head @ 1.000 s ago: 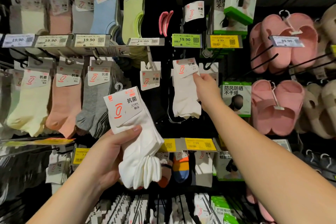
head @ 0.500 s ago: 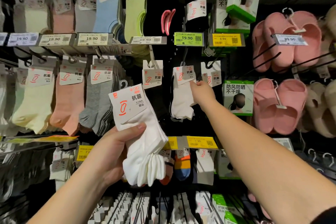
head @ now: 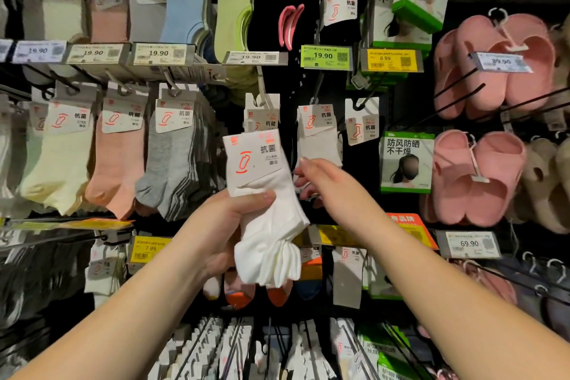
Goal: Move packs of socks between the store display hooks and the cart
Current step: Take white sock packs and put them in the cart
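White sock pack up in the left hand, right hand free beside it.

The left hand [head: 229, 225] grips the white cotton sock pack with its red-printed card label [head: 262, 194] in front of the display, thumb across the fabric. The right hand [head: 327, 185] hovers just beside it, fingers loose and holding nothing. Behind, a second white sock pack [head: 319, 136] hangs on its black wire hook [head: 317, 88].

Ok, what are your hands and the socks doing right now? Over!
Left hand grips white sock pack. Right hand open, empty, beside hung white pack. Nothing blocking.
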Tool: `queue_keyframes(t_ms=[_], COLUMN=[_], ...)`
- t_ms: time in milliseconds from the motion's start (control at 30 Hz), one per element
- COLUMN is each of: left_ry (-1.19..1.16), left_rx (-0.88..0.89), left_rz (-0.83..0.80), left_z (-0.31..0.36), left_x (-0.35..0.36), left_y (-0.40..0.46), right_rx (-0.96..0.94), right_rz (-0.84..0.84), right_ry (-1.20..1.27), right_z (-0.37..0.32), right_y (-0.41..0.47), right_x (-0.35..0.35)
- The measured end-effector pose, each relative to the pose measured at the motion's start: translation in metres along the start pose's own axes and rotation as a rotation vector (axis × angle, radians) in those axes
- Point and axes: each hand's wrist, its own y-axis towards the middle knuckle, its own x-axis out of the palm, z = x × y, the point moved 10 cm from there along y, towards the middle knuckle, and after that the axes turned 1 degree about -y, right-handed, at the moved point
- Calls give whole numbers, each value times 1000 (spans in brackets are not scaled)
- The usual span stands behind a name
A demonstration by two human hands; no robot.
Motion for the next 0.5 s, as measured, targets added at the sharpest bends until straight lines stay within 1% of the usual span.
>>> queue_keyframes(t_ms=[67, 133, 200, 333, 400, 500], left_ry=[36, 81, 140, 335, 396, 447], left_rx=[-4, 19, 54, 85, 71, 50], left_rz=[-48, -71, -67, -32, -32, -33], left_z=[-1, 1, 6, 8, 2, -7], left_x=[16, 27, 35, 40, 42, 46], left_y=[10, 21, 32, 56, 65, 75], right_rx=[-19, -34, -11, 54, 33, 18], right_rz=[-13, 17, 68, 160, 205, 274], right_ry=[1, 24, 87, 230, 215, 115], right_z=[-9, -14, -10, 8, 9, 7], right_y=[-5, -2, 6, 30, 41, 57], right_x=[3, -2, -12, -36, -48, -63])
